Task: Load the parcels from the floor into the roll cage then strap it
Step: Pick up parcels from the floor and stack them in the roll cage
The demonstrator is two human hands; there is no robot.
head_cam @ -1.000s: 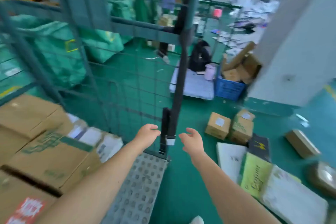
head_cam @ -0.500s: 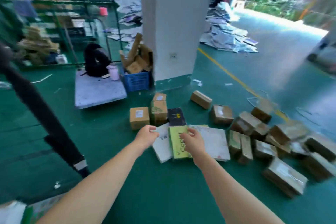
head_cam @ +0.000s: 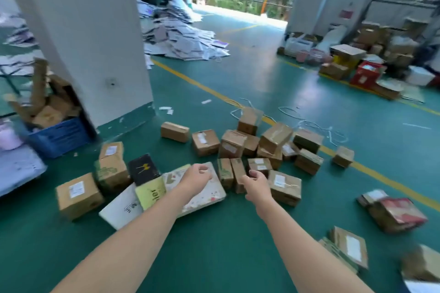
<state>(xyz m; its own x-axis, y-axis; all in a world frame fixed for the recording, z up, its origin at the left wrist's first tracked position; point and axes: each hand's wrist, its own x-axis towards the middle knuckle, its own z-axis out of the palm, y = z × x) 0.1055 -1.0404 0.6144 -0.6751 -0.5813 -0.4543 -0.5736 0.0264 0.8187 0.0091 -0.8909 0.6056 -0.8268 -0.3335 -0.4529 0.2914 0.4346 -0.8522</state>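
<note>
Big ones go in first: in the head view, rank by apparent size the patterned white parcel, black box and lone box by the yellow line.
1. patterned white parcel
2. black box
3. lone box: farther off, so ranking it below the black box is unsure

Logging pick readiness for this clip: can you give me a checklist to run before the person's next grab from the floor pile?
1. Hands free: left hand and right hand hold nothing, fingers loosely curled: ok.
2. Target lined up: the left hand is over the flat white parcel, the right hand next to the brown labelled box: ok.
3. Contact made: whether either hand touches a parcel: cannot tell.
4. Roll cage position: out of frame: cannot tell.
5. Floor hazards: loose white straps lie beyond the pile by the yellow line: not ok.
</note>
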